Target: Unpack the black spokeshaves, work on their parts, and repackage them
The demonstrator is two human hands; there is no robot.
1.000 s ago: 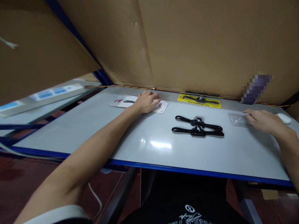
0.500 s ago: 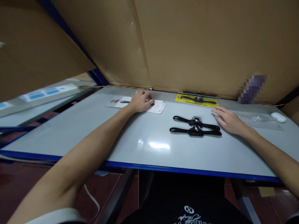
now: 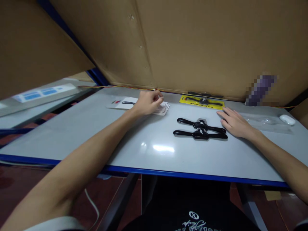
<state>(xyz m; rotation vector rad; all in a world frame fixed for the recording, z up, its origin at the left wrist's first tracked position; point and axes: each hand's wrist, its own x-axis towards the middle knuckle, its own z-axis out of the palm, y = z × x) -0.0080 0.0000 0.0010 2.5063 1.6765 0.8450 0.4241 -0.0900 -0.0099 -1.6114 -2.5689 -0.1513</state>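
Two black metal spokeshaves [image 3: 200,129] lie side by side mid-bench [image 3: 154,150]. Just right of them, the right hand [image 3: 234,123] rests flat, fingers spread, holding nothing. Left of them, the left hand [image 3: 147,102] curls its fingers on white printed cards [image 3: 161,108] — best pinched at one edge.

My table [image 3: 144,154] is a pale grey top with a blue front edge, backed by brown cardboard. Two black two-handled tools [image 3: 200,129] lie side by side near its middle, touching each other. Behind them, at the back edge, lies a yellow package [image 3: 202,102] with another such tool on it. To the left lie white printed cards [image 3: 134,104], with my left hand [image 3: 147,102] resting on them. To the right lie a clear plastic bag [image 3: 267,122] and a small white object [image 3: 287,119], with my right hand [image 3: 234,122] flat on the top just beside the black tools
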